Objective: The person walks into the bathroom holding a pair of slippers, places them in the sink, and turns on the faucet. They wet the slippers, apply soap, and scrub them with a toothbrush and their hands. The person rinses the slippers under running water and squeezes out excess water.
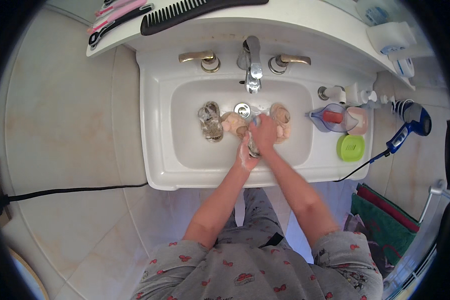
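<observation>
Over the basin of a white washbasin, my left hand holds a small soapy shoe from below, with lather on the hand. Bent over that shoe from above, my right hand grips a small object, mostly hidden, whose kind I cannot tell. A small speckled shoe with suds lies at the left of the basin. Beside it is a small peach-coloured shoe, partly behind my hands. Another peach shoe lies to the right. Behind them is the metal drain.
A chrome faucet stands between two lever handles. On the right ledge are a clear plastic cup, a green soap dish and pump bottles. A blue hair dryer hangs beside it. A black comb lies on the shelf.
</observation>
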Demonstrator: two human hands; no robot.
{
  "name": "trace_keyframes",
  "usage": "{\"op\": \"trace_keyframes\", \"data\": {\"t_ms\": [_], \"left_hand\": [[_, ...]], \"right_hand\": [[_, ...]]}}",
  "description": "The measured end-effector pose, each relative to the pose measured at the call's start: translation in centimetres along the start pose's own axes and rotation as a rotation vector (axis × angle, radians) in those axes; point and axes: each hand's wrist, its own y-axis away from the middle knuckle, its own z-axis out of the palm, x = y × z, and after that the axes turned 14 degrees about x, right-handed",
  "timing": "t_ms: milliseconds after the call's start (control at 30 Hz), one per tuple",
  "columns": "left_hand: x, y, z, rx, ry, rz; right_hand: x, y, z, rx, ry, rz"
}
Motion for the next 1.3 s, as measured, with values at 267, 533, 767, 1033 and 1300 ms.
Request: {"op": "trace_keyframes", "data": {"t_ms": [267,533,767,1033,1300], "left_hand": [[0.0,0.3,0.7,-0.069,0.112,0.04],[1.2,0.7,0.4,0.078,-0.157,0.33],[1.9,1.5,3.0,0.142,-0.22,0.373],[0.7,1.1,4.2,0.174,-0.528,0.44],[-1.0,-3.1,-1.7,-0.353,0.108,0.122]], "right_hand": [[-0.9,0.5,-0.9,0.046,-0.075,-0.128],[5.3,-6.0,-0.1,-0.39,-0.545,0.547],[3.2,-3.8,-7.6,-0.54,-0.722,0.82],[1.4,-4.7,-11.7,-0.418,-0.557,0.256],[-3.2,4.1,-7.4,-0.214,-0.043,-0.143]]}}
